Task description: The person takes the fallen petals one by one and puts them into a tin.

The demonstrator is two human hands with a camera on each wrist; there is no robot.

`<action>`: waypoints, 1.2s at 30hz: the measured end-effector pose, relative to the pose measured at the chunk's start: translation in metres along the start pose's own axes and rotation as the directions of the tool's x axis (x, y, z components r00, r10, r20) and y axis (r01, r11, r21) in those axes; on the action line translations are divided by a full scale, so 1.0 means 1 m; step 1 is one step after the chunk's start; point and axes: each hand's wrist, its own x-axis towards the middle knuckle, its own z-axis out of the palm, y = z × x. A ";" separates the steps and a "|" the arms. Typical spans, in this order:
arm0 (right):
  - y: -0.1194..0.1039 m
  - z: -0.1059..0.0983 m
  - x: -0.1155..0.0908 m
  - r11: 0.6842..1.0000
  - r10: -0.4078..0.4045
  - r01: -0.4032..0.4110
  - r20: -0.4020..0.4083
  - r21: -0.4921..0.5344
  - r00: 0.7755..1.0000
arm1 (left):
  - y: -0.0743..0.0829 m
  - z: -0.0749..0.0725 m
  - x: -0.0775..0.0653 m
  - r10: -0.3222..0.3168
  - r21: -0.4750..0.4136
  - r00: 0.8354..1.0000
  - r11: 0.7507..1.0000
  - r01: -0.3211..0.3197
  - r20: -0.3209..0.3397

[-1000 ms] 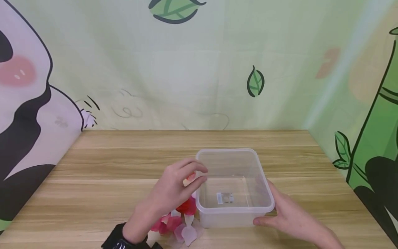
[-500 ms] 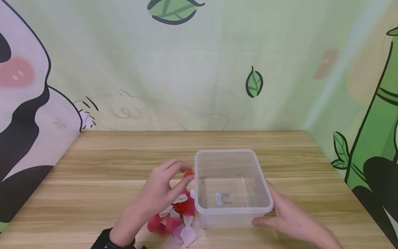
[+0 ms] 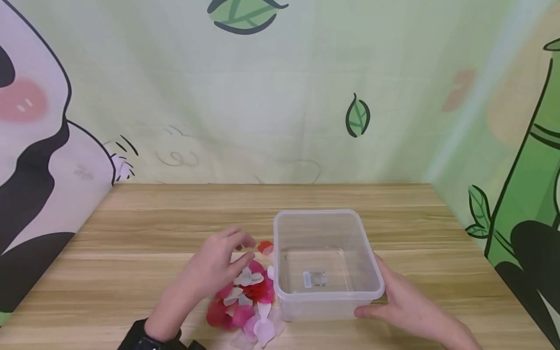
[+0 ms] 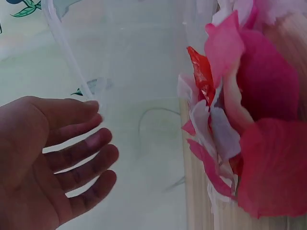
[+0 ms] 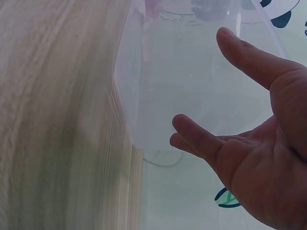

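Observation:
A clear plastic box (image 3: pixel 330 309) with a rounded rim stands open-topped on the table, a small label on its floor. My right hand (image 3: pixel 404 301) holds its near right corner, thumb on the front wall and the other fingers along the right side. In the right wrist view, thumb and fingers (image 5: pixel 196 136) spread across the translucent wall. To the left of the box lies a heap of fabric flower petals (image 3: pixel 242 313) in red, pink, white and lilac. My left hand (image 3: pixel 214 267) hovers over the heap's left side, fingers loosely bent, with nothing between them in the left wrist view.
The wood-grain table (image 3: pixel 153 277) reaches back to a printed cloth backdrop (image 3: pixel 280 97) with leaves and a panda. A red petal (image 3: pixel 265 247) lies behind the main heap, beside the box wall. A black band (image 3: pixel 146 338) is around the left wrist.
My left hand has moved left and down from over the box's left rim to above the petals, exposing more of the heap. The right hand stays on the box.

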 end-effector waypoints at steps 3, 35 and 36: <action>0.000 0.000 -0.001 1.000 0.000 0.000 -0.003 -0.010 1.000 | -0.003 -0.003 -0.002 -0.056 0.013 0.995 0.998 0.055 0.088; 0.001 0.000 0.000 0.999 0.004 -0.005 0.017 0.041 1.000 | -0.016 -0.007 -0.011 -0.170 0.057 0.855 0.985 0.163 0.490; 0.001 0.000 0.000 0.999 0.006 -0.007 0.017 0.041 1.000 | -0.017 -0.007 -0.011 -0.163 0.060 0.858 0.986 0.154 0.487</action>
